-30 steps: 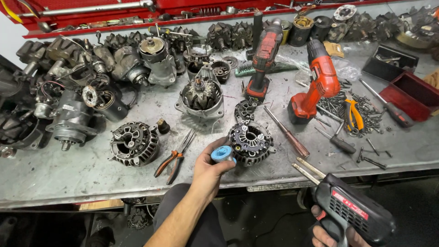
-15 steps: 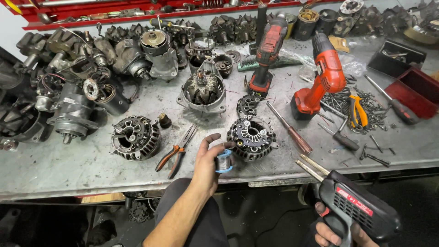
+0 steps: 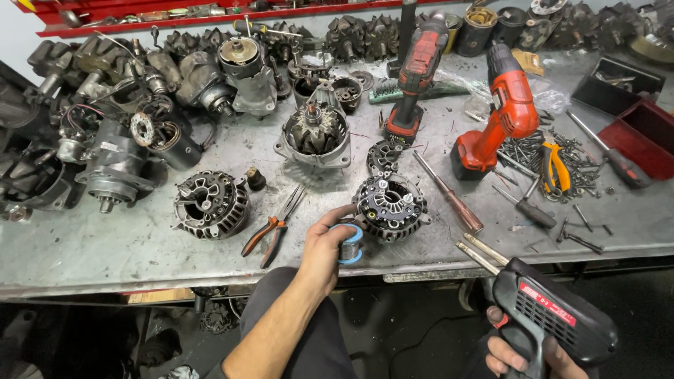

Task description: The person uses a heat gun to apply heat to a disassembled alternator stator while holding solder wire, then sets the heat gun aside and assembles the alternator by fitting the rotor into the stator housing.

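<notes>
Left hand (image 3: 323, 245) grips solder spool (image 3: 349, 243) at bench edge (image 3: 210, 281); right hand (image 3: 523, 354) grips soldering gun (image 3: 554, 319).

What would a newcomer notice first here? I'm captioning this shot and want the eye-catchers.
Two red drills stand upright at the back right of the grey bench, amid dark alternator parts. At the front edge, the left hand holds a blue solder spool beside an alternator. Lower right, the right hand grips a black soldering gun.
</notes>
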